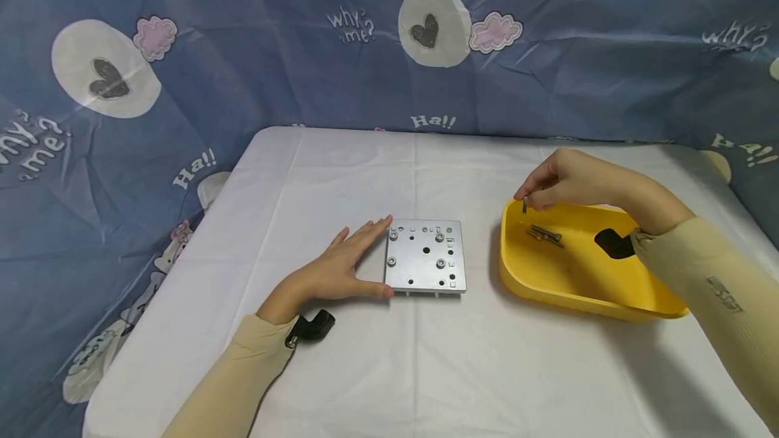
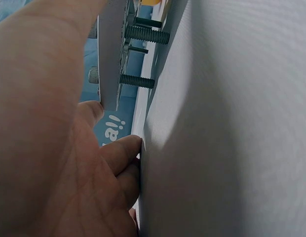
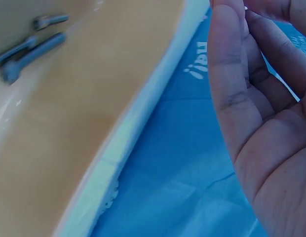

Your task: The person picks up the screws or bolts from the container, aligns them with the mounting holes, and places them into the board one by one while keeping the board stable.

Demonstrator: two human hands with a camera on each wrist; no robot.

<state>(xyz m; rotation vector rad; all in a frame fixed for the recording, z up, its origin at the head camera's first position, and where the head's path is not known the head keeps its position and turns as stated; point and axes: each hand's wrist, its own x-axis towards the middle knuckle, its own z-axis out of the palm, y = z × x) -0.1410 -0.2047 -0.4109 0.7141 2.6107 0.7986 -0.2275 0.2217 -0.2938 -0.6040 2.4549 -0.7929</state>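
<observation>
A square silver metal plate (image 1: pixel 426 262) with holes is raised off the white table on bolts. Several socket-head bolts sit in it, and threaded shanks (image 2: pixel 138 81) stick out underneath in the left wrist view. My left hand (image 1: pixel 341 265) lies spread at the plate's left side, thumb by the near corner and straight fingers by the far one. Over the left end of a yellow tray (image 1: pixel 584 309), my right hand (image 1: pixel 566 184) pinches a small bolt (image 1: pixel 525 206) between thumb and fingertips, its shank pointing down. In the right wrist view the fingers mostly hide this bolt.
More loose bolts (image 1: pixel 548 235) lie in the left part of the tray, whose raised rim surrounds them. White cloth covers the table (image 1: pixel 341 174). Behind it hangs a blue printed sheet (image 1: pixel 304 53), which also drapes the left side.
</observation>
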